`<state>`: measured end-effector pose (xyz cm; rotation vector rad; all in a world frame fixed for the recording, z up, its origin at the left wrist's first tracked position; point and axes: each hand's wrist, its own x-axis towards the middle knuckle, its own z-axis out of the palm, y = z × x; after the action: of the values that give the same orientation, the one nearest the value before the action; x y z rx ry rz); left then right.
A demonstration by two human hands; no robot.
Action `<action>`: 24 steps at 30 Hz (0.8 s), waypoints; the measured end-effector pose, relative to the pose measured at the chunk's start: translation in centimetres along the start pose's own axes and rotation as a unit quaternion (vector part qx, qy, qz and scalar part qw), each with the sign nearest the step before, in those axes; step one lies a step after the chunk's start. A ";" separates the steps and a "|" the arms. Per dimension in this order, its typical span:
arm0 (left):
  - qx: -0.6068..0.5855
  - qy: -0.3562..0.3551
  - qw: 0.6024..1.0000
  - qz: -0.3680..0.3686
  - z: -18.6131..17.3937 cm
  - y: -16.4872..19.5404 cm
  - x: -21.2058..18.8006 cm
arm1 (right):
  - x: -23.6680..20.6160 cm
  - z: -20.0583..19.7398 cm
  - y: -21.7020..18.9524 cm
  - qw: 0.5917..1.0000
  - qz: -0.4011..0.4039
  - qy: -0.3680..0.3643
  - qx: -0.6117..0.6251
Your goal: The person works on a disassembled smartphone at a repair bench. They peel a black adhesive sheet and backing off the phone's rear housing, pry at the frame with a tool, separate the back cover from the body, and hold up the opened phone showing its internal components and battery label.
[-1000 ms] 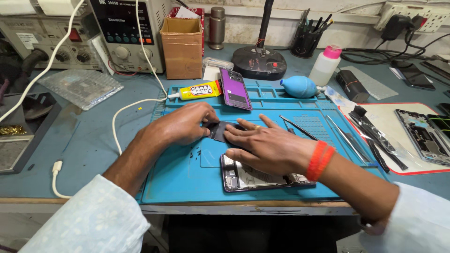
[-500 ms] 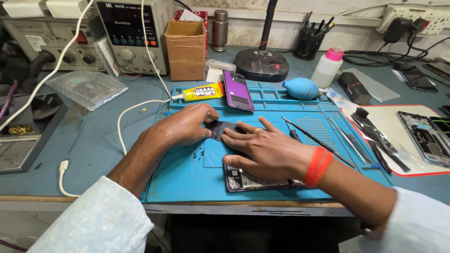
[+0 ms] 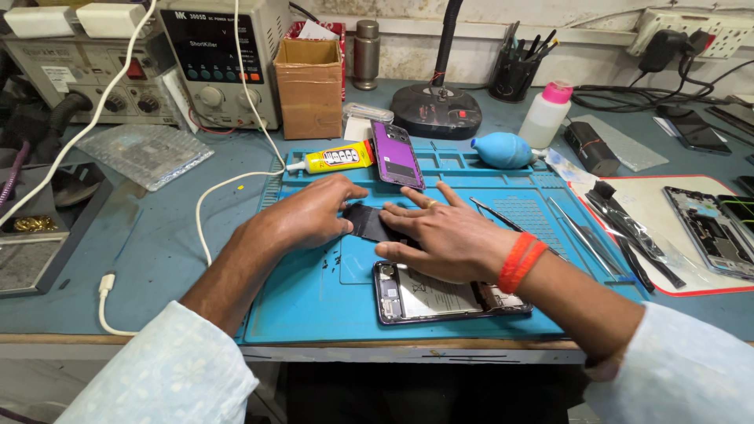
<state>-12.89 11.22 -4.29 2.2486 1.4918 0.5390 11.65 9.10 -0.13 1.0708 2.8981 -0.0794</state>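
Hands pressed flat on dark flat part (image 3: 375, 224), mid blue mat (image 3: 314, 314) on table. Left hand (image 3: 314, 213) covering part's left end, right hand (image 3: 440, 235) its right end; long axis running left-right between them. Fingers extended, neither grip closed. Opened phone (image 3: 448, 294) just below right hand.

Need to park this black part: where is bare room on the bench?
Free: blue mat left of the opened phone, and bench between white cable and bubble wrap. Crowded: mat's right side with tweezers.
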 end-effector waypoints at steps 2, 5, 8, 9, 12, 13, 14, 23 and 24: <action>-0.015 -0.006 1.000 -0.009 0.0 -0.1 0.0 | 0.2 0.2 -0.4 1.000 -0.002 0.006 -0.004; 0.009 0.000 1.000 0.021 0.0 -0.4 0.1 | 0.1 0.4 -1.0 1.000 -0.013 0.011 -0.008; 0.007 0.000 1.000 0.025 0.0 -0.6 0.5 | -0.2 0.5 -1.2 0.999 -0.036 0.019 0.021; -0.002 -0.006 1.000 0.018 0.0 -0.6 0.5 | -0.1 0.5 -1.3 0.998 -0.039 0.025 0.034; -0.015 -0.002 1.000 0.016 0.0 -0.5 0.4 | 0.2 0.4 -1.8 0.998 -0.039 0.027 0.044; -0.018 -0.003 1.000 0.014 -0.1 -0.5 0.2 | 0.2 0.3 -1.9 0.998 -0.038 0.026 0.041; -0.021 -0.003 1.000 0.014 -0.1 -0.5 0.1 | 0.0 0.3 -2.0 0.997 -0.053 0.031 0.048; 0.051 0.072 0.992 0.088 0.6 -0.3 0.0 | -3.3 -1.1 1.4 0.999 -0.044 -0.004 0.027; 0.081 0.102 0.983 0.129 0.8 0.0 -0.1 | -3.0 -1.2 1.7 0.997 -0.076 0.018 0.008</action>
<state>-12.56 11.07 -4.98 2.6024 1.3890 0.7691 15.05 8.51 1.22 0.8616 3.0114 -0.0898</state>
